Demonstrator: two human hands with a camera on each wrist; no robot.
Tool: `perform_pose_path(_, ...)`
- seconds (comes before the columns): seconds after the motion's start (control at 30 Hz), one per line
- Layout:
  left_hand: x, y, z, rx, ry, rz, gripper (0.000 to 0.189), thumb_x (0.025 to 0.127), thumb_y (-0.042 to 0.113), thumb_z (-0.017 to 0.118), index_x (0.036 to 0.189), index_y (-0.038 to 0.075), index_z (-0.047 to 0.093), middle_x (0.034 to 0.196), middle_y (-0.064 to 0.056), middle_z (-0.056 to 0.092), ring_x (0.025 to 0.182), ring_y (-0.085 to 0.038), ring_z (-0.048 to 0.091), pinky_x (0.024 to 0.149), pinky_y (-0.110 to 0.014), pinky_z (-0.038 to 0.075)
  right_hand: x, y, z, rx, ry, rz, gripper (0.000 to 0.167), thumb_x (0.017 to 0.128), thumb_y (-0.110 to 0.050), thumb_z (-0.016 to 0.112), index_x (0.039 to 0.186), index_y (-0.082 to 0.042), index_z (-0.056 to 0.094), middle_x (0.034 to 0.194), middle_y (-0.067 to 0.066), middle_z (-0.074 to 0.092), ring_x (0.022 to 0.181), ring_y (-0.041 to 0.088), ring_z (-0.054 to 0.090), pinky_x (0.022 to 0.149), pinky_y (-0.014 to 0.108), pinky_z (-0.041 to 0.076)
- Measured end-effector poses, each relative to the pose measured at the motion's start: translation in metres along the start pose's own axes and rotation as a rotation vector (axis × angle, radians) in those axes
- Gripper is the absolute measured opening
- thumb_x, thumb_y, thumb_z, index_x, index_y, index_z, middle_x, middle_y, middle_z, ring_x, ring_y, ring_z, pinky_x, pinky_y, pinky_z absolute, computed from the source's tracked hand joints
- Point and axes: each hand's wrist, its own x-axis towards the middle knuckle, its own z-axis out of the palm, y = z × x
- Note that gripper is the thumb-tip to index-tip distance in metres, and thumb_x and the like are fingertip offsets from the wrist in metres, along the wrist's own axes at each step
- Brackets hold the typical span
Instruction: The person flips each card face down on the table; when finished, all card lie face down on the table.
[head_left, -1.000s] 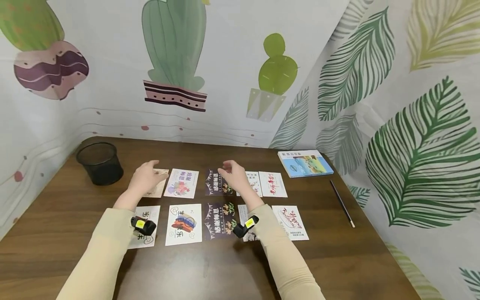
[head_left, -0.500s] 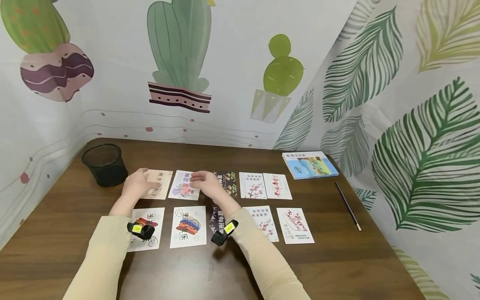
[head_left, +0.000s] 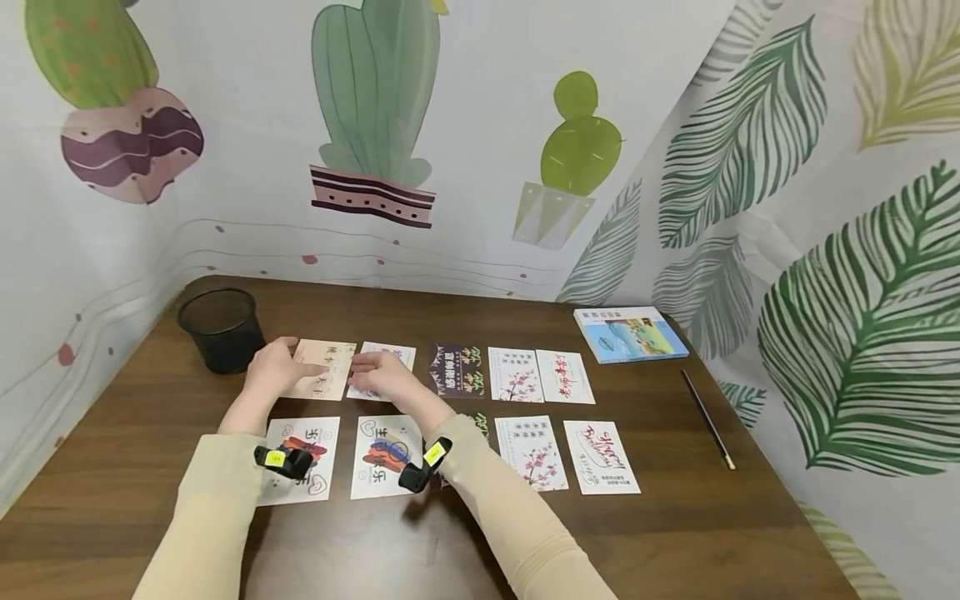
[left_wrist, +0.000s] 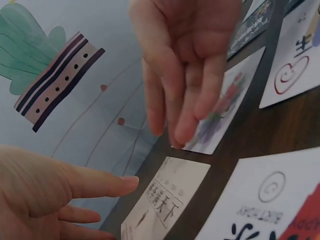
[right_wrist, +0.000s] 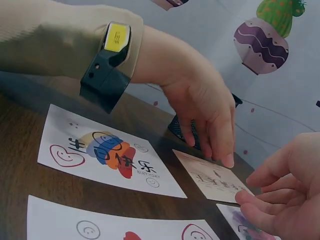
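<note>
A beige card with dark brush lettering [head_left: 322, 375] lies at the left end of the back row. My left hand [head_left: 272, 371] is at its left edge, thumb extended over it, fingers loosely straight. Above the neighbouring white flower card [head_left: 403, 353], my right hand [head_left: 386, 377] reaches toward the beige card's right edge and covers part of the flower card. In the left wrist view the right hand [left_wrist: 187, 70] hangs with fingers pointing down, holding nothing. The right wrist view shows the left hand [right_wrist: 205, 110] over the far side of the beige card [right_wrist: 210, 175].
Two birthday cards [head_left: 386, 458] lie in front, beside a dark card mostly under the right forearm. Plum-blossom cards [head_left: 531, 454] and red-lettered cards [head_left: 564, 377] lie rightward. A black mesh pen holder [head_left: 222, 337] stands back left; a book [head_left: 632, 335] and pencil [head_left: 708, 421] lie right.
My right hand has moved left, from over the dark card across the flower card to the beige card's right edge. The left hand stays at the beige card. The head view has shifted slightly.
</note>
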Motion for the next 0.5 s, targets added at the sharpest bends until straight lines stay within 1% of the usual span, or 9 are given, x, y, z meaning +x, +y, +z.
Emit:
perform_pose_path(0.17, -0.001, 0.0034, -0.0019, 0.004, -0.046, -0.015, 0.086, 0.086, 0.03, 0.071, 0.142, -0.019, 0.029, 0.143, -0.042, 0.033, 0.13, -0.055, 0.035, 0.108, -0.063, 0.032, 0.0026, 0.0031, 0.0033, -0.028, 0.015, 0.011, 0.051, 0.09, -0.004, 0.061, 0.139, 0.005, 0.049, 0.138, 0.021, 0.057, 0.123, 0.028, 0.06, 0.097, 0.029, 0.052)
perform_pose_path(0.27, -0.0007, 0.0037, -0.0021, 0.021, -0.066, -0.019, 0.085, 0.086, 0.031, 0.07, 0.142, -0.019, 0.029, 0.144, -0.042, 0.032, 0.131, -0.055, 0.034, 0.109, -0.064, 0.032, 0.0038, 0.003, 0.0054, -0.032, 0.016, 0.014, 0.052, 0.089, -0.004, 0.061, 0.139, 0.005, 0.049, 0.138, 0.021, 0.056, 0.125, 0.029, 0.058, 0.098, 0.029, 0.052)
perform_pose_path(0.4, -0.0005, 0.0023, -0.0015, 0.036, -0.075, -0.016, 0.083, 0.087, 0.031, 0.069, 0.142, -0.018, 0.03, 0.144, -0.041, 0.033, 0.131, -0.056, 0.033, 0.109, -0.064, 0.031, 0.004, 0.0003, 0.0084, -0.03, 0.026, 0.028, 0.051, 0.089, -0.004, 0.061, 0.138, 0.004, 0.051, 0.136, 0.02, 0.058, 0.124, 0.028, 0.059, 0.098, 0.03, 0.052)
perform_pose_path(0.5, -0.0008, 0.0026, -0.0013, 0.043, -0.084, -0.012, 0.083, 0.087, 0.031, 0.069, 0.142, -0.018, 0.03, 0.144, -0.041, 0.033, 0.131, -0.056, 0.033, 0.109, -0.064, 0.03, 0.0042, -0.0014, 0.0091, -0.027, 0.05, 0.031, 0.049, 0.089, -0.003, 0.06, 0.137, 0.003, 0.052, 0.135, 0.018, 0.059, 0.12, 0.026, 0.06, 0.095, 0.031, 0.053)
